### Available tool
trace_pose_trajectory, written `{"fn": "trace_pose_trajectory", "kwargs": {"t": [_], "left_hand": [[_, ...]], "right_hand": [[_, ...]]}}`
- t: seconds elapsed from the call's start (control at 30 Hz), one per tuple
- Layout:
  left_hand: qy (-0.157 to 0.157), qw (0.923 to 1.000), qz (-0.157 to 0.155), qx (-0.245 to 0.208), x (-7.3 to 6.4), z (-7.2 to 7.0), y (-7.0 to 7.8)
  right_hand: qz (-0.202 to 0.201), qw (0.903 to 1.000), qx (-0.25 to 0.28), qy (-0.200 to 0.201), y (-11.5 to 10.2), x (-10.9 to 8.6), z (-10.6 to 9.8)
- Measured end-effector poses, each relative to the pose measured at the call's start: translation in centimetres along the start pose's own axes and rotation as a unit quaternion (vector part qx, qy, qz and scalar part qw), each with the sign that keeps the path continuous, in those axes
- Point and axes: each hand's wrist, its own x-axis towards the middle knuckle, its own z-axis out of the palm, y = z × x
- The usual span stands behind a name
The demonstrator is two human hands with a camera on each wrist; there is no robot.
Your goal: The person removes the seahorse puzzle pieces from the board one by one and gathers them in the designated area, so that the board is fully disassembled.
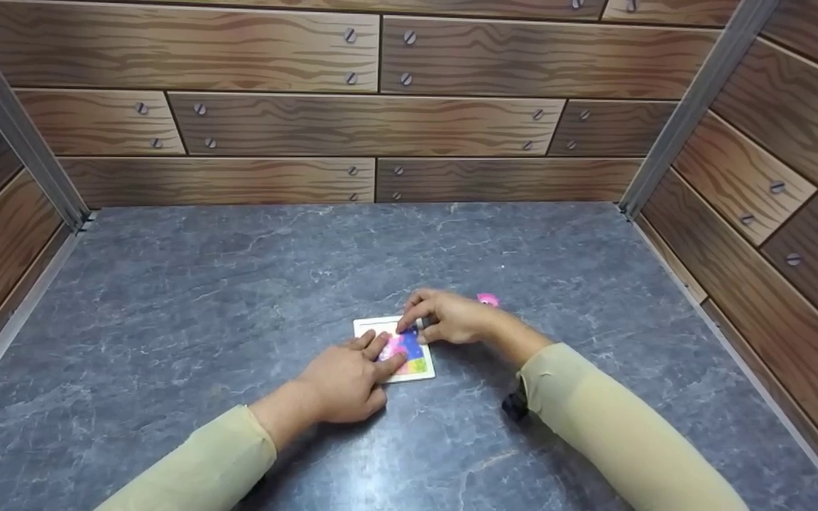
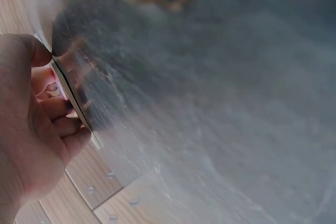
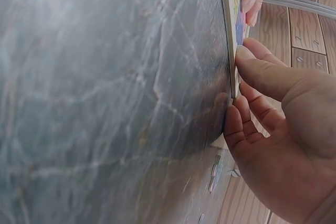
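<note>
A small jigsaw puzzle board [image 1: 429, 373] with a pale frame lies flat on the table; blue, pink, yellow and green show inside it. My left hand [image 1: 344, 382] rests on its left part with fingers spread over the picture, hiding much of it. In the left wrist view, the thumb of that hand is at the board's edge. From the upper right, my right hand [image 1: 451, 317] reaches in, its thumb and index finger pinching a blue puzzle piece [image 1: 410, 329] at the board's top right corner. The right wrist view has the right thumb [image 3: 257, 69] low over the frame.
A pink puzzle piece [image 1: 487, 300] lies on the table just beyond the right wrist, partly hidden. The grey marbled tabletop [image 1: 238, 270] is bounded by wood-patterned walls [image 1: 366, 124] with metal corner posts. A dark object [image 1: 515, 404] sits under the right cuff.
</note>
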Motion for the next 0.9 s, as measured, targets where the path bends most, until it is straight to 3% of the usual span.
{"fn": "trace_pose_trajectory", "kwargs": {"t": [0.53, 0.9], "left_hand": [[-0.001, 1.0, -0.004, 0.003, 0.06, -0.03, 0.03], [-0.003, 1.0, -0.005, -0.004, 0.0, -0.2, 0.03]], "right_hand": [[-0.002, 0.9999, 0.007, 0.012, -0.07, -0.07, 0.32], [-0.008, 0.9996, -0.017, 0.023, -0.24, -0.23, 0.33]]}}
